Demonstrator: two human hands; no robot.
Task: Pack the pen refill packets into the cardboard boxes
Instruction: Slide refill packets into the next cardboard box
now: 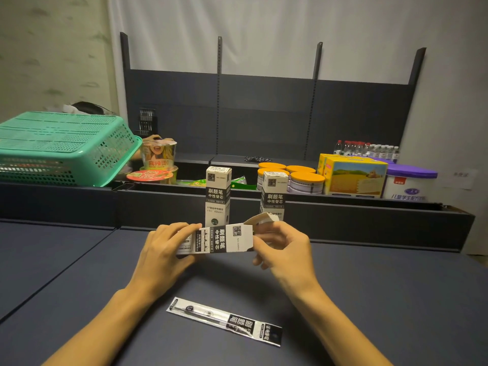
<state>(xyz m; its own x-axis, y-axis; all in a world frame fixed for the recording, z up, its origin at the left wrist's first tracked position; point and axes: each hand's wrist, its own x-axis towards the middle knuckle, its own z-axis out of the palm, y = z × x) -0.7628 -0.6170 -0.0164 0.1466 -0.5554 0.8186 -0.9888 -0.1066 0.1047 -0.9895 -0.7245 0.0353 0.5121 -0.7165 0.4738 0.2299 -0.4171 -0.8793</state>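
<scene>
My left hand point(165, 250) grips the left end of a white and black cardboard box point(224, 240) held sideways above the dark table. My right hand point(284, 247) pinches the box's right end, where its flap point(260, 219) stands open. A pen refill packet point(224, 321), clear and black, lies flat on the table below my wrists. Two more boxes of the same kind stand upright behind my hands: one point(217, 196) in the middle, another point(273, 194) to its right.
An upturned green plastic basket point(63, 147) sits at the back left on the shelf ledge. Noodle cups point(158, 155), orange-lidded tins point(306, 180), a yellow carton point(353, 175), a purple-lidded tub point(409, 180) and water bottles point(367, 149) line the back shelf.
</scene>
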